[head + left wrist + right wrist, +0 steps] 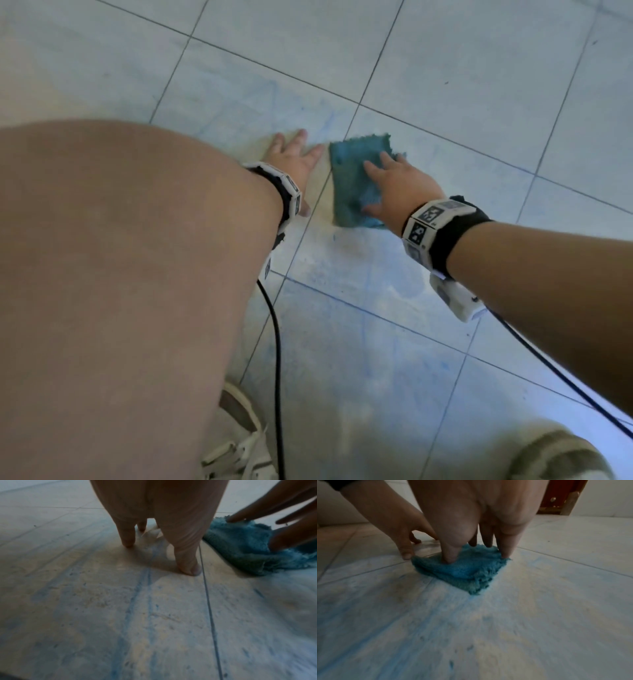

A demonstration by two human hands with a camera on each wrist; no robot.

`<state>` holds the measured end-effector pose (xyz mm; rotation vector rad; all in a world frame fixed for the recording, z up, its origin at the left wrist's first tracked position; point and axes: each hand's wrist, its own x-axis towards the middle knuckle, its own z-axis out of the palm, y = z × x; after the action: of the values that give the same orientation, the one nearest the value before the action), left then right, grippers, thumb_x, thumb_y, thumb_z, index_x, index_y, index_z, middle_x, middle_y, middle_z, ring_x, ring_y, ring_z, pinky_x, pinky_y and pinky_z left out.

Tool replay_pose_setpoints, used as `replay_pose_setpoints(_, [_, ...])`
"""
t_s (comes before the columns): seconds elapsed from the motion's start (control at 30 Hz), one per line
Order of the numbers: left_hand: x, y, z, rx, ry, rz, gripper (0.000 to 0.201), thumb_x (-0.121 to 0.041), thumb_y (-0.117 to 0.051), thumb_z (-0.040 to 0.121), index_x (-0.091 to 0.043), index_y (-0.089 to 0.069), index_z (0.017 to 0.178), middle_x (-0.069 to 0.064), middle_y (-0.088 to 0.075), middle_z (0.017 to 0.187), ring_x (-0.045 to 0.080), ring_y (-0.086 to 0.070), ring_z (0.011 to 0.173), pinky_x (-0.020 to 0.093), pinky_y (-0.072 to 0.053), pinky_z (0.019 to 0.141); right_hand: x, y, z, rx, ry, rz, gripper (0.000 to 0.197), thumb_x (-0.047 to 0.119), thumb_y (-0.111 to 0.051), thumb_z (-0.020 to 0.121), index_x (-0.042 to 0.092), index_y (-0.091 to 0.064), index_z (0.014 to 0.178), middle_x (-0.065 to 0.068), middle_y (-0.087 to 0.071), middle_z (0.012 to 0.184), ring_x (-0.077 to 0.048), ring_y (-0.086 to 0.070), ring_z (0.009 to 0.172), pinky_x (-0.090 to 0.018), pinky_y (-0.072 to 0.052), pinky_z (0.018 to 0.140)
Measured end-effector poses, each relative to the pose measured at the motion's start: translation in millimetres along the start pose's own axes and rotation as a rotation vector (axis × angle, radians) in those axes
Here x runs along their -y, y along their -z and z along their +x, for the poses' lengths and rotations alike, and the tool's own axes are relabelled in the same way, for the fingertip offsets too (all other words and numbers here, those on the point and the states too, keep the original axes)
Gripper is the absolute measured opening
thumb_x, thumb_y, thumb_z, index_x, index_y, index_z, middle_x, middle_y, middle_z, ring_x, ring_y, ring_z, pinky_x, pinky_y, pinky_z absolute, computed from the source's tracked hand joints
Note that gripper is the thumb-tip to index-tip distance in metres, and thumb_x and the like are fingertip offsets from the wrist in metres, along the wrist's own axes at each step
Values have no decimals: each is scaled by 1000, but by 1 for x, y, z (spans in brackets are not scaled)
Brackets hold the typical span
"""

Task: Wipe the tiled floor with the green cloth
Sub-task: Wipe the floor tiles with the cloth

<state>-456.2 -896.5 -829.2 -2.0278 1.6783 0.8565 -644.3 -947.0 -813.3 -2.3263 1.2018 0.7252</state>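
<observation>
Fingers (449, 555) of the right hand (400, 186) press spread on the folded cloth (352, 178) to wipe the floor (479, 102), while the left hand (294, 161), fingers straight, braces beside it.

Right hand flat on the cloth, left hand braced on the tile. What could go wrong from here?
1. The right hand only presses the cloth with spread fingers; the folded layers may bunch or slip out mid-stroke.
2. Blue streaks cover the tiled floor near the cloth, so wiping may smear them wider.
3. The left hand rests beside the cloth, so a leftward stroke could run into it.
</observation>
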Motion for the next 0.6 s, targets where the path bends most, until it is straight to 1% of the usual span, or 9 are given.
replay_pose_setpoints(0.1, [1,0,0,-6,1,-6,116,-33,-82,79,-32,2,158,-1,18,164,34,13,150,49,-12,119,5,-9,0,43,-17,-32,85,41,-58,98,17,-6,160,-8,0,167,-33,-1,153,-44,-20,120])
replay_pose_setpoints(0.17, [4,-3,0,-8,-8,-12,115,-34,-82,78,-32,1,158,-1,18,164,34,13,150,47,-12,120,12,-13,1,-29,26,-136,86,44,-56,98,16,-3,160,-10,4,167,-33,4,153,-44,-10,122])
replay_pose_setpoints(0.2, [5,-3,1,-8,-15,-13,115,-35,-82,78,-31,0,158,-1,18,164,34,14,150,47,-11,120,15,-14,2,-77,55,-188,86,42,-56,98,15,-3,160,-10,6,167,-32,7,153,-44,-6,123])
replay_pose_setpoints(0.23, [5,-4,1,-10,-15,-13,115,-35,-83,78,-31,0,158,-1,18,164,34,14,150,46,-10,120,17,-15,4,-98,90,-202,85,37,-57,98,16,-3,159,-10,8,166,-31,9,153,-45,-5,123])
replay_pose_setpoints(0.3, [5,-3,3,-12,-16,-22,115,-35,-83,78,-32,0,158,-1,19,164,35,14,150,45,-9,120,20,-15,7,-32,118,-107,82,26,-57,99,18,-3,160,-7,8,167,-26,7,153,-46,-14,124])
replay_pose_setpoints(0.33, [4,-3,4,-11,-15,-28,115,-36,-82,78,-33,0,158,-2,20,164,34,15,150,45,-10,120,20,-15,8,7,117,-52,81,26,-57,99,19,-4,160,-6,7,167,-25,6,153,-46,-18,123])
replay_pose_setpoints(0.47, [7,-9,7,-26,-15,-48,114,-34,-83,77,-35,-3,157,-4,19,164,33,15,150,48,-13,119,20,-17,14,-12,133,50,78,38,-54,100,21,-8,160,-4,4,167,-23,5,154,-42,-14,122])
replay_pose_setpoints(0.53, [8,-8,7,-28,-18,-56,115,-32,-84,76,-35,-4,157,-4,19,164,33,15,150,50,-14,119,21,-15,18,-47,97,59,77,41,-54,100,24,-9,160,-2,3,167,-23,4,154,-43,-15,123])
replay_pose_setpoints(0.6, [7,-7,7,-16,-15,-49,115,-31,-84,76,-34,-3,157,-4,20,164,33,16,150,50,-14,119,21,-16,24,-36,59,59,82,44,-56,98,26,-7,160,-1,6,167,-24,7,153,-45,-17,123])
